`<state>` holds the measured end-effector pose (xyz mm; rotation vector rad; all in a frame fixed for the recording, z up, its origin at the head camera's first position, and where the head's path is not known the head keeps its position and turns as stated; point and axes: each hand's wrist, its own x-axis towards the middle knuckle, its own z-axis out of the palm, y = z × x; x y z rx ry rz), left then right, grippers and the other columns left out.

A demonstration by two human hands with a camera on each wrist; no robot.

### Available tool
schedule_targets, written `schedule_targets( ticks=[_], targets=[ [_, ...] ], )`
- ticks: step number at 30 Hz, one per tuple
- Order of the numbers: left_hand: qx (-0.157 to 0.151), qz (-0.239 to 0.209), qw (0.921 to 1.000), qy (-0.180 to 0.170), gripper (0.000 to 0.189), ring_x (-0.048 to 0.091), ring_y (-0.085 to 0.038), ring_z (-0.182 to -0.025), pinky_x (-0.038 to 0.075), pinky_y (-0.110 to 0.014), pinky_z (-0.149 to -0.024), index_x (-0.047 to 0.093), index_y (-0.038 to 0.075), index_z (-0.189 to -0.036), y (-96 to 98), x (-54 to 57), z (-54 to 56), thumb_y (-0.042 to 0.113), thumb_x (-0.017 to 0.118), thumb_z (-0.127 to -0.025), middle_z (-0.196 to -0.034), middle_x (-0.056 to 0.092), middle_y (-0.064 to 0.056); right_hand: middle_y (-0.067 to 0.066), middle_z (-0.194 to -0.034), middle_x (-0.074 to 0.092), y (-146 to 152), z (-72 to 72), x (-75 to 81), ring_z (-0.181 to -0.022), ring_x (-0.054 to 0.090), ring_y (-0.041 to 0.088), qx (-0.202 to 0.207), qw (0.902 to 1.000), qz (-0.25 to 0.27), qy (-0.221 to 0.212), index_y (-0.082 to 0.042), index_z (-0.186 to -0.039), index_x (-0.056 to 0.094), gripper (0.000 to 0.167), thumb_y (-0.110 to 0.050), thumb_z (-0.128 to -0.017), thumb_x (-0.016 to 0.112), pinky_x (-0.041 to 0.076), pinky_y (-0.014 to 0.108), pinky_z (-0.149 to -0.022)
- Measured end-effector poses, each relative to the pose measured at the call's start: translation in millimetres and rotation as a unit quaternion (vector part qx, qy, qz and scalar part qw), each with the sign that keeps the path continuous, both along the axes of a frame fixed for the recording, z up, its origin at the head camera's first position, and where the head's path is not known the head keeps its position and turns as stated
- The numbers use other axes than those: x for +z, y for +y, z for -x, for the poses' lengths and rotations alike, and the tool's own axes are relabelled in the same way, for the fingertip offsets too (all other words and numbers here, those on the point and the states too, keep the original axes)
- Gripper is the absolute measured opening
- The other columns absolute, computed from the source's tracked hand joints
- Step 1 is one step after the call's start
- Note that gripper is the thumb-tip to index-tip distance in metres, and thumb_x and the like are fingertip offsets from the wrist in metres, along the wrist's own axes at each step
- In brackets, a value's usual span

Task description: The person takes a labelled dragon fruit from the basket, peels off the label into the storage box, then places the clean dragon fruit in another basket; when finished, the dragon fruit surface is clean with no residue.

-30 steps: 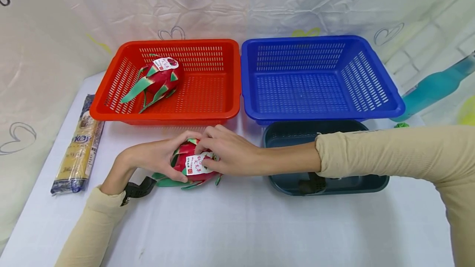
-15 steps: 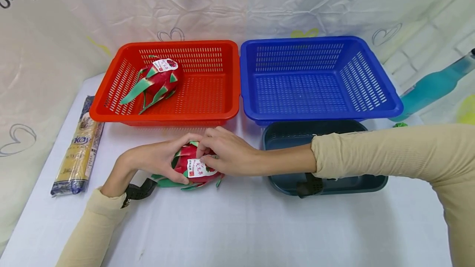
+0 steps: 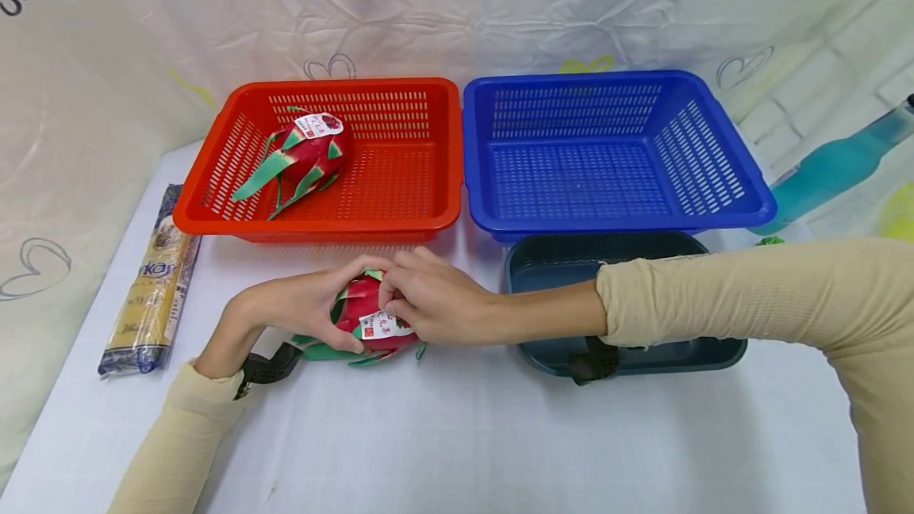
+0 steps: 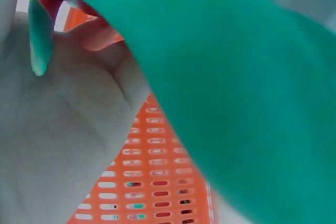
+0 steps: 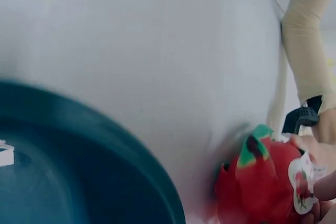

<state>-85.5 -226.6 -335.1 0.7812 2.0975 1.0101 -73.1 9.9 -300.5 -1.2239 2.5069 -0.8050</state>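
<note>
My left hand [image 3: 300, 308] grips the leafy left end of a red dragon fruit [image 3: 364, 292] lying on the white table. Curled over its right side, my right hand [image 3: 450, 304] pinches the white label [image 3: 378, 328] between thumb and fingertips, covering part of it. In the right wrist view, the label [image 5: 299, 184] lies against the red skin of the dragon fruit [image 5: 257, 192], with fingertips right at its edge. A broad green leaf [image 4: 210, 72] fills much of the left wrist view, beside the left palm [image 4: 68, 114].
A red basket [image 3: 400, 224] at the back holds another labelled dragon fruit [image 3: 310, 153]. Right of it stands a blue basket [image 3: 621, 220]. The right forearm crosses a dark teal tray [image 3: 528, 256]. A yellow noodle-like packet [image 3: 150, 284] lies far left; a turquoise bottle [image 3: 835, 169] stands far right.
The right hand's fingers have curled in slightly at the label and now cover more of its upper part. The left hand and the fruit have stayed almost still.
</note>
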Motion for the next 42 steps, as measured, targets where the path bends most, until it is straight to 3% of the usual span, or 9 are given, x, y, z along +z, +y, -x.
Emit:
schedule_targets(
  ticks=[9, 16, 29, 36, 42],
  targets=[
    [-0.006, -0.012, 0.9999, 0.007, 0.090, 0.049, -0.020, -0.120, 0.057, -0.028, -0.087, 0.024, 0.031, -0.142, -0.7, -1.2, 1.0, 0.027, 0.084, -0.075, -0.131, 0.047, 0.000, 0.001, -0.093, 0.060, 1.1, -1.8, 0.1, -0.095, 0.047, 0.013, -0.004, 0.9996, 0.007, -0.028, -0.011, -0.095, 0.067, 0.007, -0.011, -0.094, 0.061, 0.044, 0.026, -0.083],
    [-0.002, -0.004, 0.9999, 0.010, 0.091, 0.048, -0.021, -0.121, 0.057, -0.028, -0.087, 0.024, 0.032, -0.142, 0.2, -1.4, 1.3, 0.027, 0.084, -0.074, -0.131, 0.047, -0.001, 0.002, -0.098, 0.061, 2.8, 1.1, -0.1, -0.101, 0.049, 0.014, -0.008, 0.9983, 0.010, -0.057, -0.011, -0.098, 0.066, 0.006, -0.013, -0.094, 0.062, 0.047, 0.027, -0.088],
    [-0.001, -0.004, 1.0000, 0.006, 0.091, 0.050, -0.021, -0.119, 0.057, -0.029, -0.085, 0.024, 0.031, -0.142, -0.1, -3.3, 0.7, 0.028, 0.084, -0.074, -0.129, 0.049, -0.001, 0.002, -0.093, 0.062, 4.5, 4.8, 2.6, -0.094, 0.053, 0.013, 0.039, 0.9981, 0.003, -0.047, -0.011, -0.097, 0.062, 0.003, -0.011, -0.094, 0.062, 0.045, 0.030, -0.096],
    [-0.002, -0.010, 1.0000, 0.002, 0.091, 0.049, -0.022, -0.120, 0.057, -0.029, -0.085, 0.024, 0.031, -0.142, 1.0, -3.6, 0.9, 0.026, 0.084, -0.074, -0.130, 0.048, -0.001, 0.002, -0.092, 0.061, 5.8, 6.9, 6.9, -0.093, 0.053, 0.014, 0.047, 0.9967, -0.006, -0.066, -0.010, -0.097, 0.062, 0.004, -0.011, -0.095, 0.060, 0.044, 0.032, -0.100],
    [-0.011, -0.014, 0.9997, 0.016, 0.091, 0.049, -0.020, -0.120, 0.057, -0.028, -0.086, 0.024, 0.030, -0.143, 1.8, -4.6, 1.5, 0.025, 0.083, -0.075, -0.130, 0.048, 0.000, 0.002, -0.091, 0.060, 6.7, 9.8, 9.4, -0.091, 0.053, 0.013, 0.060, 0.9950, -0.008, -0.079, -0.009, -0.097, 0.062, 0.004, -0.011, -0.095, 0.060, 0.046, 0.028, -0.093]
  ],
)
